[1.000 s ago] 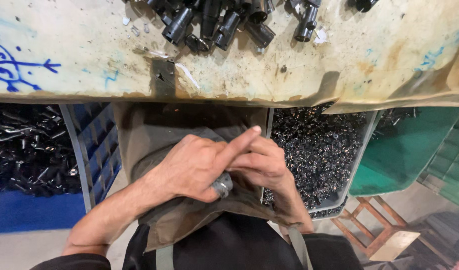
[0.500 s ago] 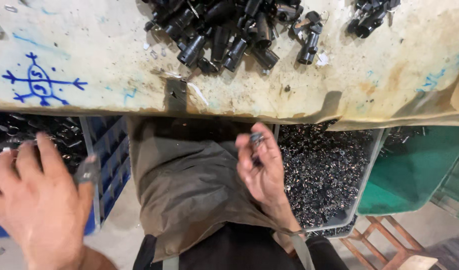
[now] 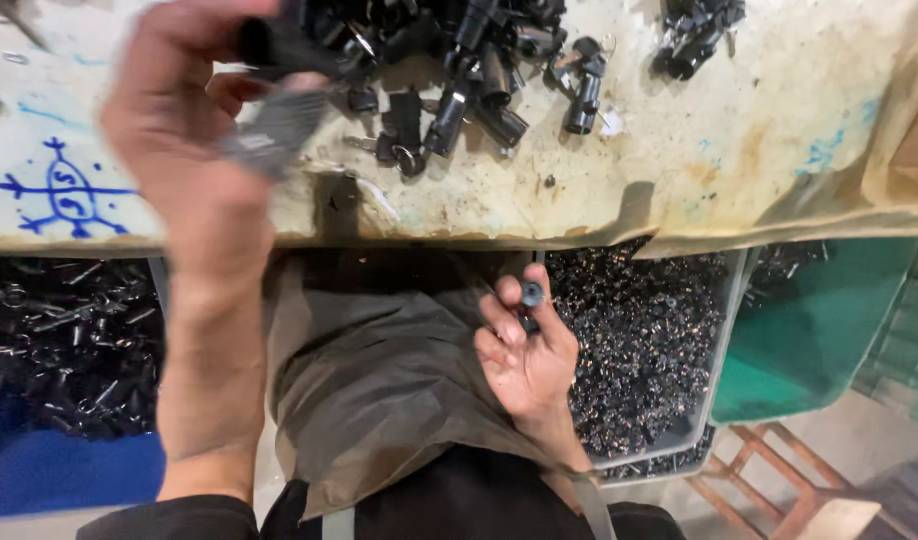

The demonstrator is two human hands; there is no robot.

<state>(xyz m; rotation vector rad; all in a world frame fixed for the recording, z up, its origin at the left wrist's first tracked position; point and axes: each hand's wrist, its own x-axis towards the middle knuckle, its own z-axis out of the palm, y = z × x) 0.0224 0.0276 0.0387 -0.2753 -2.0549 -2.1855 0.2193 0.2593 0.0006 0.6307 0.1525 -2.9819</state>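
Note:
My left hand [image 3: 194, 130] is raised over the worn workbench [image 3: 739, 160], blurred by motion, its fingers closed on a black tubular part [image 3: 279, 45] at the edge of a heap of similar black metal parts [image 3: 459, 70]. My right hand [image 3: 527, 345] rests low over my lap, pinching a small dark round piece [image 3: 531, 294] between thumb and fingertips. An olive apron [image 3: 379, 390] covers my lap under it.
A grey bin of small dark metal bits [image 3: 649, 350] sits under the bench at right, next to a green bin [image 3: 829, 330]. At left stands a blue crate of long black parts [image 3: 59, 350]. A blue drawn mark [image 3: 64, 190] is on the benchtop. A wooden stool [image 3: 779, 490] stands lower right.
My hands came apart from my lap. The left hand swung out left, then rose to the parts heap on the bench and took a black part. The right hand stayed low with its small piece.

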